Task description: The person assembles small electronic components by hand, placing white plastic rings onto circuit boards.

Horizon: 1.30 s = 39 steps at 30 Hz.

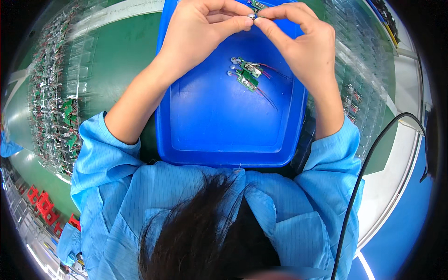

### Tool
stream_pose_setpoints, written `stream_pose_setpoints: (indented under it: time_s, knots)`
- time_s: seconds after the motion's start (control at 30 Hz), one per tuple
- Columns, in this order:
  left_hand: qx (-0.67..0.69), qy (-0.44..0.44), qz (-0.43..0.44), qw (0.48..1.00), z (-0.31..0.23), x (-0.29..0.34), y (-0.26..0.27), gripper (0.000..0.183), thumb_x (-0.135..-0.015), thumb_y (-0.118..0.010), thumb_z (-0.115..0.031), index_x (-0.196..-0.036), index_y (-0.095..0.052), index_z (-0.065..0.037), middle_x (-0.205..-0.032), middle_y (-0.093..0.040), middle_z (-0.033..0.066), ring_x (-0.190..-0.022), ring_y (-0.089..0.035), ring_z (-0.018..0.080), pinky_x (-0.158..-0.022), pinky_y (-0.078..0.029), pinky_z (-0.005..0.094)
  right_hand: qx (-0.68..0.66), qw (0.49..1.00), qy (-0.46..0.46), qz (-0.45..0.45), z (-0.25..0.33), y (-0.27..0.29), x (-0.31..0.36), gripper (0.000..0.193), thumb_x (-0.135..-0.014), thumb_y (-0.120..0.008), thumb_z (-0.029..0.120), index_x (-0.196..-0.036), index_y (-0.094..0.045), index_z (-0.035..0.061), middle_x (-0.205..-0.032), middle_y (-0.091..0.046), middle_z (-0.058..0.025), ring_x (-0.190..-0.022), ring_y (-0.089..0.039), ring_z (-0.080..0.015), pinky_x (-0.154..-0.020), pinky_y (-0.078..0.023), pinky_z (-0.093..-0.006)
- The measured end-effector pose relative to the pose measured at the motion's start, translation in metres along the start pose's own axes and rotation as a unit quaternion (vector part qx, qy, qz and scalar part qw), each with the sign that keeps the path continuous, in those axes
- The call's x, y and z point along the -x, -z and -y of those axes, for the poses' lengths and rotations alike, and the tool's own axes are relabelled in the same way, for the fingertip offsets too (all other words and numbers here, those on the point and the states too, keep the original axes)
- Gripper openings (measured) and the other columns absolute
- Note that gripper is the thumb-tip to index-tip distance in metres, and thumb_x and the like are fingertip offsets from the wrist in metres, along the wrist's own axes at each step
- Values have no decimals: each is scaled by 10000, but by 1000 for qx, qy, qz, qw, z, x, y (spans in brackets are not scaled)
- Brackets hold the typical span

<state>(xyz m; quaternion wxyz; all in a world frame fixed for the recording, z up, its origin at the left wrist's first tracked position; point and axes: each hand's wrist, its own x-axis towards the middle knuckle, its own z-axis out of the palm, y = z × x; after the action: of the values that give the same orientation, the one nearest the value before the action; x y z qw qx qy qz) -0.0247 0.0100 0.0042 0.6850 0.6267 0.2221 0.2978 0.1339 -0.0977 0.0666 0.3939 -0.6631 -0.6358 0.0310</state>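
Note:
Above the far part of a blue plastic tray (224, 157), my two hands meet fingertip to fingertip. My left hand (193, 35) pinches a small round silvery part (252, 16) from the left. From the right, the thumb and index finger of my right hand (303, 44) close on the same spot. Just beyond the fingertips shows a small green circuit board (257, 5); whether it is joined to the silvery part I cannot tell. Two similar circuit boards (247, 80) lie in the tray, with thin red and dark wires and round silvery pieces at their ends.
Left of the tray, a long row of many wired circuit boards (53, 102) lies on the green work surface (112, 51). Clear plastic trays (368, 60) stand on the right. A black cable (361, 172) curves down the right side. Red stools (44, 205) are at the lower left.

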Motion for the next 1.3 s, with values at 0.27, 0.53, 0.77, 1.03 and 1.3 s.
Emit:
stream_pose_setpoints:
  time_s: [0.27,0.53,0.77,1.03,1.3]
  knots:
    - [44,-18,-10,999,2,1,-2,134,-943,-717,22,-1076,-719,35,-1009,-753,89,-924,-715,118,-835,-580,239,10,999,36,-40,6,-1,3,96,-748,-791,16,-809,-716,24,-755,-677,-118,-768,-666,-285,-678,-530,-372]
    - [-1,-56,-45,997,3,5,-7,152,-958,-712,0,-1101,-737,45,-1009,-764,106,-909,-715,118,-824,-586,246,-2,996,88,-31,3,-1,0,109,-752,-776,-10,-827,-710,35,-785,-674,-111,-779,-646,-290,-690,-528,-375]
    - [23,-56,-40,997,2,4,-10,156,-945,-723,6,-1096,-739,43,-994,-763,74,-906,-710,106,-818,-581,238,-14,998,67,-18,-10,-11,0,94,-768,-773,7,-839,-717,34,-808,-694,-111,-799,-659,-284,-724,-534,-368]
    - [-47,-72,-51,995,1,6,-9,141,-936,-732,7,-1073,-739,41,-982,-760,84,-888,-703,100,-802,-576,234,-57,998,-33,8,2,-2,1,85,-763,-765,59,-819,-704,37,-781,-677,-109,-831,-652,-274,-767,-520,-372]
    - [146,28,-12,989,-4,-3,-8,160,-962,-691,13,-1115,-724,48,-998,-760,111,-924,-727,152,-886,-584,276,-186,977,87,-56,-7,-3,-2,85,-743,-743,42,-785,-669,37,-768,-655,-96,-844,-615,-277,-770,-502,-373]
